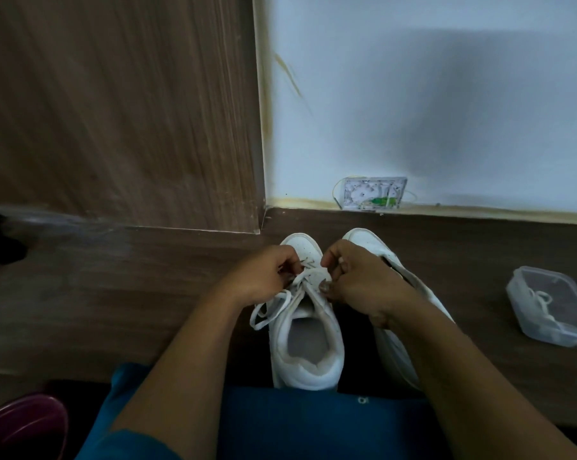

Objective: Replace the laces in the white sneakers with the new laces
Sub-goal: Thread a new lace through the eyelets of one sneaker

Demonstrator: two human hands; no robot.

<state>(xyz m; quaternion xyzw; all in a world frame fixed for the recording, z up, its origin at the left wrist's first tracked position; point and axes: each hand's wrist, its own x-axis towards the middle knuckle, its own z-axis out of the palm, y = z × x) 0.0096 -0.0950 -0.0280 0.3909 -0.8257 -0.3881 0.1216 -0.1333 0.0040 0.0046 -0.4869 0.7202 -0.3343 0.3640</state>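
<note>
Two white sneakers stand side by side on the brown floor, toes toward the wall. The left sneaker point(305, 343) has a white lace point(270, 308) threaded through it, with loose ends looping off to its left. My left hand point(267, 273) pinches the lace at the upper eyelets. My right hand point(356, 277) curls over the tongue and pinches the lace from the other side. The right sneaker point(366, 242) lies mostly hidden under my right forearm. A clear plastic box point(552, 307) at the right holds another white lace point(542, 298).
A wood-grain panel point(121, 111) rises at the left and a pale wall point(413, 94) at the right. A small open wall socket plate point(373, 193) sits at the wall's base. A maroon object point(24, 426) is at bottom left. My blue-clad lap point(280, 423) fills the bottom.
</note>
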